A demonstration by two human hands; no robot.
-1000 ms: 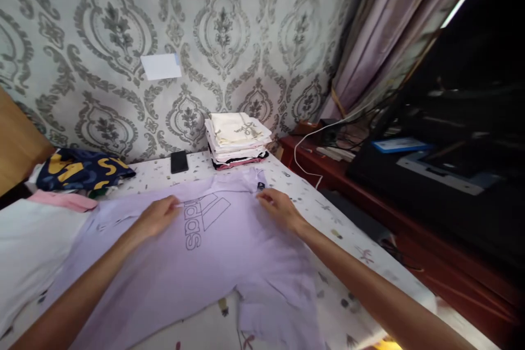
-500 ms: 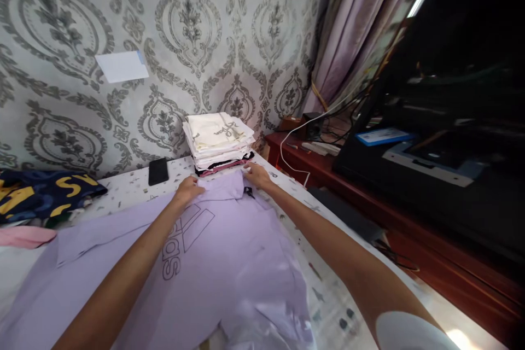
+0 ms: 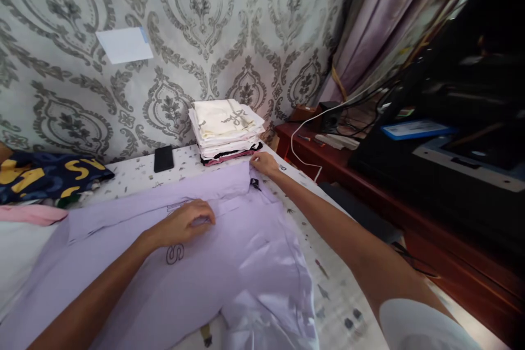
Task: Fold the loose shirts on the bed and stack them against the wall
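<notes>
A light purple T-shirt (image 3: pixel 197 290) lies spread over the bed, its far edge turned over in a long strip; the dark outlined lettering on its front is partly covered. My right hand (image 3: pixel 264 164) pinches the far right end of the folded strip, close to a small black label (image 3: pixel 254 182). Over the middle of the shirt is my left hand (image 3: pixel 184 222), with bent fingers and a gap between thumb and forefinger; it grips no cloth. Whether it touches the shirt I cannot tell. Just beyond the right hand stands a stack of folded clothes (image 3: pixel 225 126).
A black phone (image 3: pixel 163 159) lies on the patterned sheet (image 3: pixel 131 178) near the wall. Dark blue and yellow clothing (image 3: pixel 53 175) and a pink garment (image 3: pixel 33 214) are at the left. Along the right runs a red-brown cabinet (image 3: pixel 410 213) with a white cable (image 3: pixel 305 161) hanging over it.
My left hand has let go of the folded edge and come nearer, over the lettering. My right hand keeps hold of its end. The view has shifted slightly.
</notes>
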